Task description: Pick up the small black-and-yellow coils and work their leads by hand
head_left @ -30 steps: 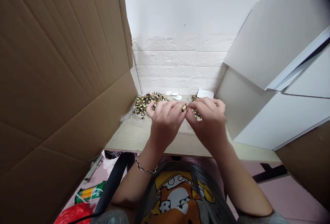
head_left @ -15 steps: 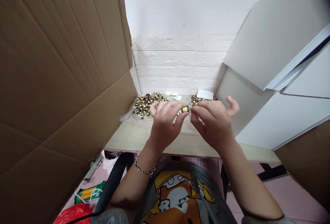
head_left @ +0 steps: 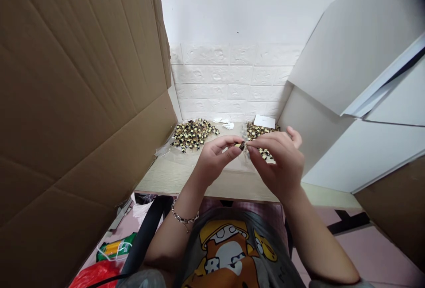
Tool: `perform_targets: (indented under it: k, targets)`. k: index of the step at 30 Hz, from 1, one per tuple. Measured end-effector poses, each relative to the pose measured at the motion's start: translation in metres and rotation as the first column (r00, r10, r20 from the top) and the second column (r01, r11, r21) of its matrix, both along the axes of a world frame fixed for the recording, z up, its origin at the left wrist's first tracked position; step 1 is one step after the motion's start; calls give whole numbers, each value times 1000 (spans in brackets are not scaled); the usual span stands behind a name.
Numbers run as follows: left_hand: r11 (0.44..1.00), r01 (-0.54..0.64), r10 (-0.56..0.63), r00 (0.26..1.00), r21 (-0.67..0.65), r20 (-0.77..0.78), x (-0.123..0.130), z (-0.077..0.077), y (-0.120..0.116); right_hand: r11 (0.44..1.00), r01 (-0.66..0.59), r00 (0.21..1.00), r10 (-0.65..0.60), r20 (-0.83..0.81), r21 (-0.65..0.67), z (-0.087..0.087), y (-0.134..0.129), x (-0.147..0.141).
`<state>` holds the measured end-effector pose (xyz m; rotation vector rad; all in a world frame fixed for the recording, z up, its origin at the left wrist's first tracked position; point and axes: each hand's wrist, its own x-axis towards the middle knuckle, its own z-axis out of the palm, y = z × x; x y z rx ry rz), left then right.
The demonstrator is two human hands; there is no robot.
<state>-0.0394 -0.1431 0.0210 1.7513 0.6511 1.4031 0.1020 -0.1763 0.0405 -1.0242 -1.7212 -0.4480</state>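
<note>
Between thumb and fingers, my left hand [head_left: 215, 157] holds a small yellow and black part [head_left: 239, 145] above the table. My right hand [head_left: 280, 159] is pinched at the part's right end, and what its fingertips grip is too small to make out. A pile of similar yellow and black parts [head_left: 192, 135] lies behind and left of my left hand. Another pile [head_left: 254, 132] lies behind my right hand, partly hidden by it.
A white card [head_left: 264, 121] rests on the right pile. White scraps [head_left: 228, 125] lie between the piles on clear plastic over the table [head_left: 166, 177]. Tall cardboard [head_left: 133, 133] stands at left, white panels [head_left: 318, 124] at right, a brick-pattern wall behind.
The held part has turned and now shows less of its yellow side. My left hand's fingers have shifted and uncovered more of the left pile; my right hand has tilted slightly.
</note>
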Motion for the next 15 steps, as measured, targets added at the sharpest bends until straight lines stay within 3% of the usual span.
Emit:
perform_targets:
  k: [4,8,15]
  targets:
    - [970,172,-148,978,-170,145,4,0,0,1000,26,999,-26,22,16,-1,0,-1]
    - [923,300,-254,945,-240,206,7,2,-2,995,28,996,-36,85,99,-3,2,0]
    - [876,354,-300,932,-329,205,6,-6,-1,986,92,978,-116,171,142,-6,4,2]
